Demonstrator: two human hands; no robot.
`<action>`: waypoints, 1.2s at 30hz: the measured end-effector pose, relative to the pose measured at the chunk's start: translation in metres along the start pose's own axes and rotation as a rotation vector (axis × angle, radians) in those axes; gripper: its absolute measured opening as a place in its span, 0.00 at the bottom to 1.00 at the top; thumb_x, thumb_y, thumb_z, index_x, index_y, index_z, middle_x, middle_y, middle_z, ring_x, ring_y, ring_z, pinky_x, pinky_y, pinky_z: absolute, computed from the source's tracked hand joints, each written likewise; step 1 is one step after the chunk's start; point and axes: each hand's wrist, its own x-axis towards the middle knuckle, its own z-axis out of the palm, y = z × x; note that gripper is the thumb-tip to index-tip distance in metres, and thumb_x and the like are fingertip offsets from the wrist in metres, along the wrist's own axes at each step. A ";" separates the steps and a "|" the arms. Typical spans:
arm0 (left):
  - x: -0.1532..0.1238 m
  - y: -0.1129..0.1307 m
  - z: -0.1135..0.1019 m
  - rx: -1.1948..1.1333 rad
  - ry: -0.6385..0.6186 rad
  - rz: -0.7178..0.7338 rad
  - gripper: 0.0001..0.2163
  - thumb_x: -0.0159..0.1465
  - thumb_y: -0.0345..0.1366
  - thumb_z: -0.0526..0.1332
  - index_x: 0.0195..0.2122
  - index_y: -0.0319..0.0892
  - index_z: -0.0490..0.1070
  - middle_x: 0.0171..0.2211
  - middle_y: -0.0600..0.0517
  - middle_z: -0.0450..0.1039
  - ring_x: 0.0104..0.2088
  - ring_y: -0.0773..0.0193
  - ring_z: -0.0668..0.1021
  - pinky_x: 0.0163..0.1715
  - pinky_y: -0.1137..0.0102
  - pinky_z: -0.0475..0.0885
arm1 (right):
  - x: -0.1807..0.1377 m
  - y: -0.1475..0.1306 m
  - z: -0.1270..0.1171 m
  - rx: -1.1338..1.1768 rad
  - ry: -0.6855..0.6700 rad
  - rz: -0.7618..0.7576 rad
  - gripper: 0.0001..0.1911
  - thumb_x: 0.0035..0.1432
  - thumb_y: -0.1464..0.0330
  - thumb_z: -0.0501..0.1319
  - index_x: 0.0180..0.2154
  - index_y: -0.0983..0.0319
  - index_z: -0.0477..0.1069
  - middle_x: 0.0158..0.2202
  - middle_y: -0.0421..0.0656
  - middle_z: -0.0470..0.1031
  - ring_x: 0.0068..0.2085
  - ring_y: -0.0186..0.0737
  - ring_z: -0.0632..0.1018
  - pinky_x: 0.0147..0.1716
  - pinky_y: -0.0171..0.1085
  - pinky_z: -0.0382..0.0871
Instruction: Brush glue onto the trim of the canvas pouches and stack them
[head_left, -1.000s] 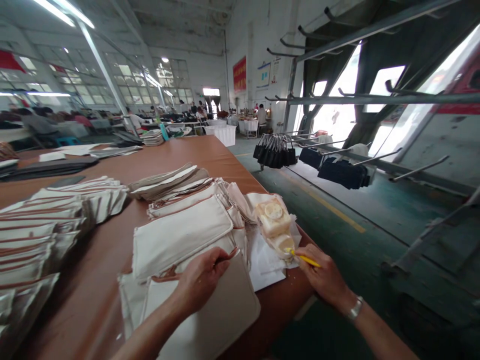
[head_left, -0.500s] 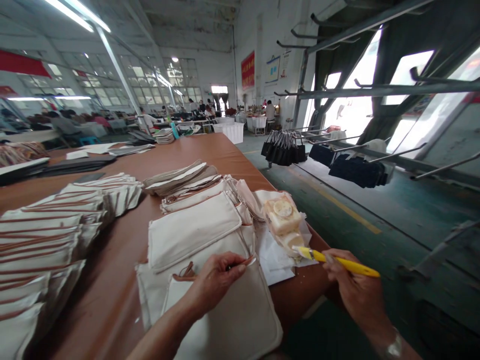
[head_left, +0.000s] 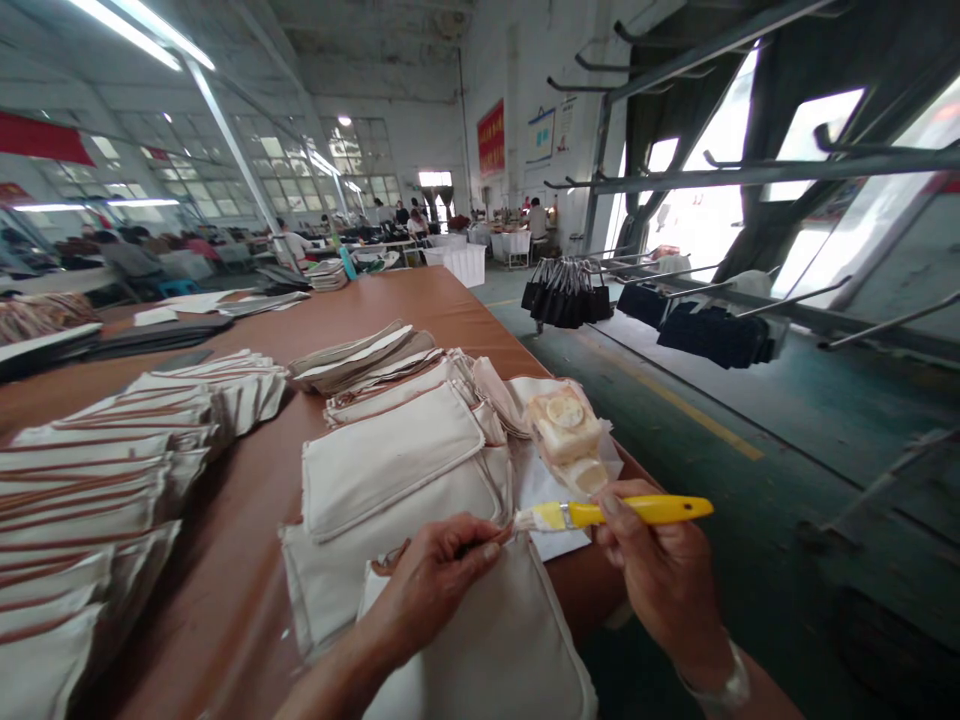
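Note:
My left hand (head_left: 439, 580) pinches the top edge of a cream canvas pouch (head_left: 495, 650) lying nearest me on the brown table (head_left: 247, 500). In my right hand (head_left: 660, 575) is a yellow-handled brush (head_left: 615, 513), held level, with its bristles touching the pouch edge beside my left fingers. Just beyond the brush sits a small glue tub wrapped in plastic (head_left: 570, 435) on white paper.
More cream pouches (head_left: 390, 465) lie stacked behind the one I hold. Piles of striped pieces (head_left: 112, 450) fill the table's left side. Metal racks with dark bags (head_left: 566, 295) stand to the right over a green floor. Other people work at distant tables.
My right hand lifted the brush out of the glue tub and swung it left to the pouch edge. My left hand kept its pinch on the pouch.

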 end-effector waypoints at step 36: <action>-0.045 -0.005 0.022 1.191 0.350 1.012 0.08 0.72 0.29 0.52 0.45 0.37 0.70 0.29 0.52 0.75 0.25 0.65 0.75 0.25 0.69 0.69 | -0.010 -0.053 -0.019 -0.210 -0.346 -0.360 0.08 0.73 0.73 0.55 0.39 0.59 0.69 0.32 0.38 0.69 0.32 0.34 0.72 0.35 0.33 0.65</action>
